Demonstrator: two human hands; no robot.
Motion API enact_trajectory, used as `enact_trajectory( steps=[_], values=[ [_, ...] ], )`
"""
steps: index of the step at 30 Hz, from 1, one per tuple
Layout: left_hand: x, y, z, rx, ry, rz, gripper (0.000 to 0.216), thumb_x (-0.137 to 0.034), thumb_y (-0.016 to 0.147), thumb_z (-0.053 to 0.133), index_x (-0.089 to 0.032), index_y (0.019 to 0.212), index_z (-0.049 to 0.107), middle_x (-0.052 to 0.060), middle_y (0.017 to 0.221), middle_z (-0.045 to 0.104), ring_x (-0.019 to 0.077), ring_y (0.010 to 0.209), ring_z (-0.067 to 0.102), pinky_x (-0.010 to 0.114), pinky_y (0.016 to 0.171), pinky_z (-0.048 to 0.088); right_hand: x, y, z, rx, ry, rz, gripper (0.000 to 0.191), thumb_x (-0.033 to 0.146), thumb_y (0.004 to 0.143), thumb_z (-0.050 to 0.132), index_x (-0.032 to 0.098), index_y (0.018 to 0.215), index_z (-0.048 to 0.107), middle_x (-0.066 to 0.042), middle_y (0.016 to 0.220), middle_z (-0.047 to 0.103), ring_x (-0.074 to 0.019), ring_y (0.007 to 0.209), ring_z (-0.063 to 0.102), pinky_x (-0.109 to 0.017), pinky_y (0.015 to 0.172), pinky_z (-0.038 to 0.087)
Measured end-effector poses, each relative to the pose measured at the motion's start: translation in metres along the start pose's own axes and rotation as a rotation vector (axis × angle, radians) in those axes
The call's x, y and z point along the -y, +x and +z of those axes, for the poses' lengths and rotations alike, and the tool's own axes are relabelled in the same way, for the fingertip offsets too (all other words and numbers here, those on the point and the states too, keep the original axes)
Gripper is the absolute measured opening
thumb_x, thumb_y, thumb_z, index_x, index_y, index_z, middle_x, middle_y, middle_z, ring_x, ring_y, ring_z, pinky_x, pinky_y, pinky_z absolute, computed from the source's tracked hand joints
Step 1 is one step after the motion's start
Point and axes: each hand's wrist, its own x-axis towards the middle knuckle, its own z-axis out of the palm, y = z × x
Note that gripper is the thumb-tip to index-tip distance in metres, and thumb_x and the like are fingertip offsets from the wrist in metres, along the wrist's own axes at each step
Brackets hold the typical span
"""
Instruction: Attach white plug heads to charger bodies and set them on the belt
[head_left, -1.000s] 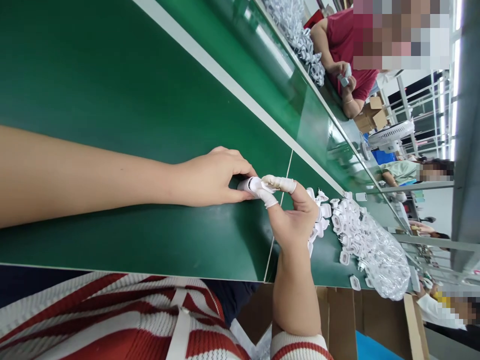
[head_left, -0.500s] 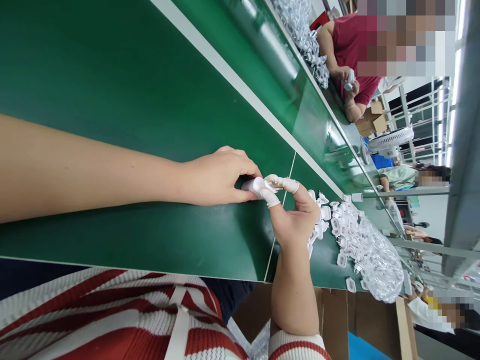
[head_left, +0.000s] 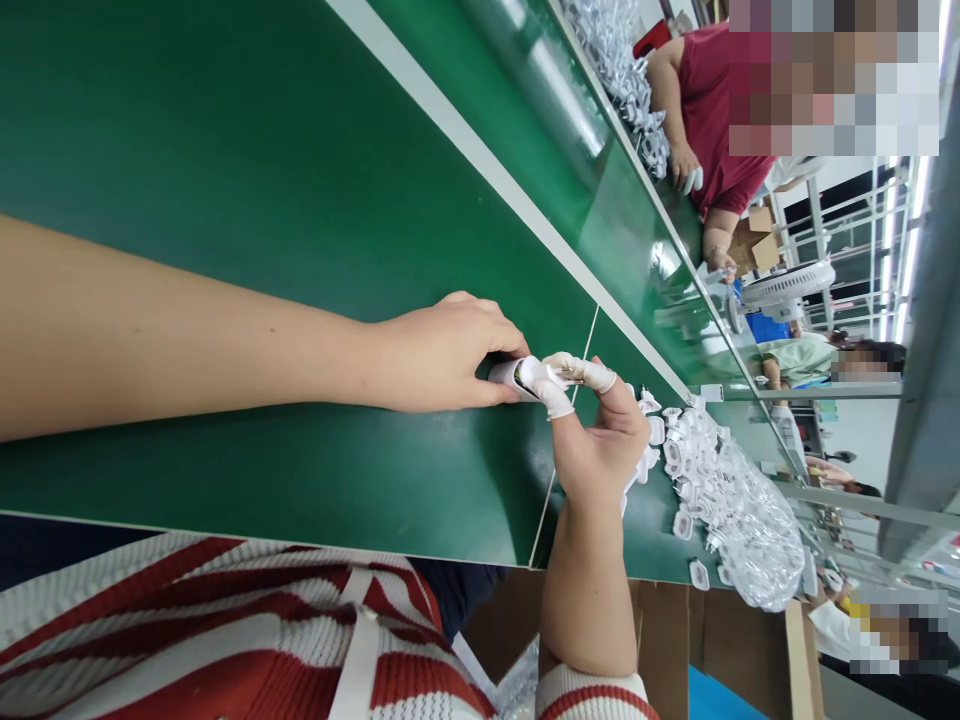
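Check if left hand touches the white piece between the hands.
Touching. Head view: left hand pinches white piece between thumb and fingers, against its sides.

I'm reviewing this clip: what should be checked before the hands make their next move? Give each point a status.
1. Left hand grips the white housing: ok, thumb and fingers on either side.
2. Right hand holds the white cap: ok, pinched at the end of the housing.
3. Covers on the right hand's pinching digits: ok, white finger covers on both.
4. Housing and cap closed together: not ok, a dark gap shows between them.
5. Cap pins undamaged: cannot tell, the covered digits get in the way.
6. Clear plastic bag away from both hands: ok, it lies apart on the green table.
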Motion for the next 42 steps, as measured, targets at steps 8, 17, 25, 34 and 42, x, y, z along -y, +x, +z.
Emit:
enact_trajectory(
  steps=[8, 17, 25, 34, 42],
  values=[
    [-0.004, 0.001, -0.001, 0.004, -0.041, -0.024, 0.017, -0.042, 0.079, 0.078, -0.027, 0.085, 0.075, 0.001, 0.096, 0.077, 0.0328, 0.115, 0.064, 0.049, 0.117, 0.033, 0.006, 0.002, -0.005, 0.044, -0.116, -0.114, 0.013, 0.026, 0.087, 0.08, 0.032, 0.098, 0.076, 0.004, 0.098, 0.084, -0.0213, 0.089, 0.078, -0.058, 0.124, 0.042],
    [-0.001, 0.0, 0.0, -0.002, 0.05, 0.017, 0.025, -0.048, 0.082, 0.074, -0.026, 0.094, 0.077, 0.001, 0.102, 0.078, 0.0307, 0.115, 0.064, 0.047, 0.115, 0.035, 0.005, 0.007, -0.006, 0.064, -0.234, -0.218, 0.012, 0.029, 0.089, 0.077, 0.03, 0.101, 0.074, 0.003, 0.095, 0.084, -0.0207, 0.085, 0.078, -0.058, 0.121, 0.045],
    [0.002, -0.001, 0.001, -0.008, 0.163, 0.076, 0.031, -0.051, 0.088, 0.067, -0.024, 0.101, 0.077, 0.0, 0.101, 0.078, 0.0254, 0.108, 0.067, 0.044, 0.111, 0.036, 0.002, 0.007, -0.001, 0.053, -0.205, -0.187, 0.008, 0.03, 0.089, 0.075, 0.027, 0.096, 0.074, 0.003, 0.095, 0.084, -0.0189, 0.081, 0.078, -0.057, 0.121, 0.045],
    [0.003, 0.001, 0.002, -0.039, 0.206, 0.079, 0.033, -0.054, 0.087, 0.067, -0.024, 0.093, 0.076, -0.001, 0.093, 0.076, 0.0248, 0.103, 0.068, 0.043, 0.106, 0.041, 0.001, 0.011, -0.002, 0.049, -0.213, -0.182, 0.008, 0.032, 0.087, 0.077, 0.027, 0.093, 0.074, 0.004, 0.094, 0.084, -0.0187, 0.079, 0.077, -0.062, 0.123, 0.041],
    [-0.003, 0.003, -0.003, 0.001, 0.222, 0.052, 0.029, -0.05, 0.084, 0.073, -0.025, 0.098, 0.078, -0.003, 0.093, 0.077, 0.0235, 0.099, 0.069, 0.041, 0.102, 0.043, 0.012, 0.017, -0.012, 0.109, -0.298, -0.181, 0.01, 0.027, 0.084, 0.076, 0.027, 0.094, 0.075, 0.004, 0.092, 0.084, -0.0189, 0.073, 0.076, -0.066, 0.121, 0.04]
  ],
)
